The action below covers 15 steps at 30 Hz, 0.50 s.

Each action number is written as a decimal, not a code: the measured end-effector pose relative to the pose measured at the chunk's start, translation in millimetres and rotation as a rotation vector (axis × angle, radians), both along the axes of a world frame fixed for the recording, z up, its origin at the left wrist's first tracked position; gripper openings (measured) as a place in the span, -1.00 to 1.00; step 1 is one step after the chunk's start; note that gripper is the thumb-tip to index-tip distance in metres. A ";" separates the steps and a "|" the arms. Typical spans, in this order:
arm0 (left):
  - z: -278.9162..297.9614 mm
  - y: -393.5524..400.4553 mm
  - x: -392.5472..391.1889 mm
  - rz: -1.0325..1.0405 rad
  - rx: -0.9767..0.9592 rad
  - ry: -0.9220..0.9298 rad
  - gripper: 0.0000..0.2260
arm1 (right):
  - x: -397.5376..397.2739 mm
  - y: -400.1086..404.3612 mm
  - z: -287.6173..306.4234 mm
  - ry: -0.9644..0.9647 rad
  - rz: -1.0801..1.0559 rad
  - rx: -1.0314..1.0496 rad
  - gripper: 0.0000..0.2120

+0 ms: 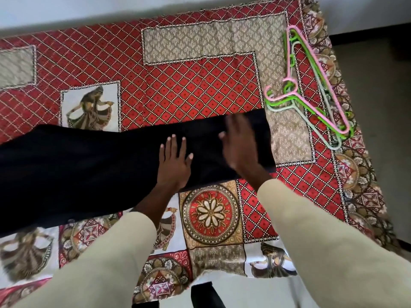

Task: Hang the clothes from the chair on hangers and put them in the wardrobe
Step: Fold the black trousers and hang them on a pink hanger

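A black garment (89,170) lies spread flat across the patterned bedspread (189,85), running from the left edge to the middle right. My left hand (174,163) presses flat on it with straight, spread fingers. My right hand (240,143) lies on the garment's right end, fingers straight and slightly blurred. A small stack of plastic hangers (311,92), pink, green and pale grey, rests on the bedspread to the right of the garment, apart from both hands.
The bed's right edge drops to a dark floor (378,107). A pale wall (111,7) runs along the far side. Near the bottom, something dark (204,294) shows below the bed's front edge.
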<state>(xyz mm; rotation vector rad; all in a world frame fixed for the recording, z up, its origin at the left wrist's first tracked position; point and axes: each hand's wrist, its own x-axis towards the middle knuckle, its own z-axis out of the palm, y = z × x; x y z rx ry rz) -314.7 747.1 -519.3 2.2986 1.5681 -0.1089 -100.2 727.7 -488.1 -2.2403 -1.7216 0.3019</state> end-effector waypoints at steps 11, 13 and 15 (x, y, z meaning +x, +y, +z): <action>2.7 -0.9 -79.7 0.484 -0.044 0.183 -0.30 | -69.5 -16.0 -14.7 -0.099 -0.140 -0.375 -0.33; 4.1 1.3 -97.6 0.425 -0.128 0.123 -0.30 | -125.6 -0.5 -4.6 -0.041 0.102 -0.276 -0.34; 4.1 6.4 -117.3 0.313 -0.126 0.052 -0.38 | -163.0 14.5 -16.4 0.059 0.366 -0.296 -0.44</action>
